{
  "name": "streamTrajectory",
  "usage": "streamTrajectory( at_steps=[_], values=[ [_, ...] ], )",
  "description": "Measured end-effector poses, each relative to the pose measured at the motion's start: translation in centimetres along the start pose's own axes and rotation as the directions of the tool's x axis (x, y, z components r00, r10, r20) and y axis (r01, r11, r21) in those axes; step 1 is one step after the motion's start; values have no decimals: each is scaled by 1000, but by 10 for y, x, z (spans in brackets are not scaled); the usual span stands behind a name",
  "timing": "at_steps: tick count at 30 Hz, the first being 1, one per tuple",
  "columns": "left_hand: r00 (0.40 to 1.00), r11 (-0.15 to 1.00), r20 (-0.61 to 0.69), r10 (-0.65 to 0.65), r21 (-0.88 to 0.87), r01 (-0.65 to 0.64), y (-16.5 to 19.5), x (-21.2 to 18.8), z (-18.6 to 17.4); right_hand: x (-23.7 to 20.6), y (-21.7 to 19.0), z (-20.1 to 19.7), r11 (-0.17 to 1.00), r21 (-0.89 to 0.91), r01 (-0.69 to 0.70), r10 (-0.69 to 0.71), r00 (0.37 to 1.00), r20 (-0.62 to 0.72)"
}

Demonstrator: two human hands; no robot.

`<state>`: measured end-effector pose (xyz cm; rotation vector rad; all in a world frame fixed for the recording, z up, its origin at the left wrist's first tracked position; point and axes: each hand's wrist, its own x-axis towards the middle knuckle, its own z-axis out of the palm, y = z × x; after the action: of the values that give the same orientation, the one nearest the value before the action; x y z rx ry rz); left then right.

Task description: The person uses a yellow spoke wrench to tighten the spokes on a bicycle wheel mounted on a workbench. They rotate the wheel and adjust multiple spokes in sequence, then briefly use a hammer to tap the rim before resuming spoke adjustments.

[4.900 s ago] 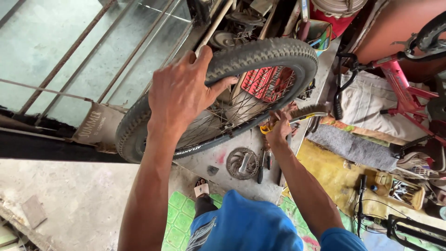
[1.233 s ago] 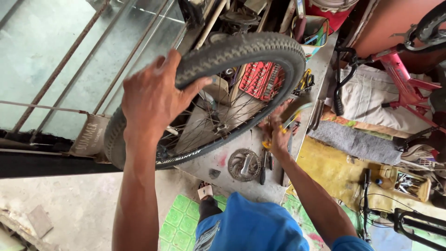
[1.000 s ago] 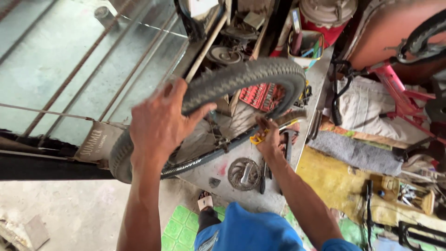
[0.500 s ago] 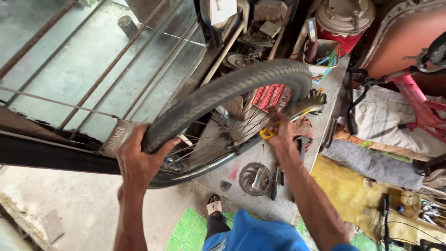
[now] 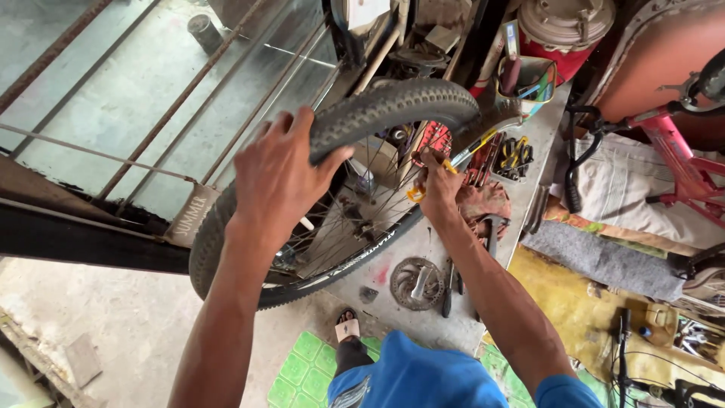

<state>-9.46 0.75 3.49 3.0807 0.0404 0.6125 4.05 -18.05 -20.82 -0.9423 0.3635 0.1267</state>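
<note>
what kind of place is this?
Likely a small bicycle repair shop: the left hand grips a spoked bicycle wheel, hand tools lie on the floor, and a red bike frame stands at right.

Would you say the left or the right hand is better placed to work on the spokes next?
Probably the right hand: it is at the spokes inside the rim, holding a yellow tool. The left hand is spread over the tyre, steadying the wheel.

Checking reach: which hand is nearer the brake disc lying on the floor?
Right. The right hand works at the wheel's rim, just above the brake disc; the left hand grips the tyre tread, farther off to the left.
</note>
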Motion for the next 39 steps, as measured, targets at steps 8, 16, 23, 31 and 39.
streamTrajectory(
  at_steps=[8,16,23,31,39],
  values=[
    [1000,998,13,-28,58,27,14,59,31,-31,29,-62,854,-181,488,-429,857,286],
    [996,988,-63,63,142,-53,11,66,49,-64,74,-92,404,-847,344,-112,938,328],
    [996,984,-77,46,173,-32,4,65,47,-62,99,-76,435,-773,463,-52,869,491],
    [990,992,-125,59,119,-44,-1,63,54,-46,91,-73,342,-775,531,-135,844,519],
    [993,993,-111,41,113,-28,2,77,63,-63,77,-77,399,-773,492,-24,849,528]
  ],
)
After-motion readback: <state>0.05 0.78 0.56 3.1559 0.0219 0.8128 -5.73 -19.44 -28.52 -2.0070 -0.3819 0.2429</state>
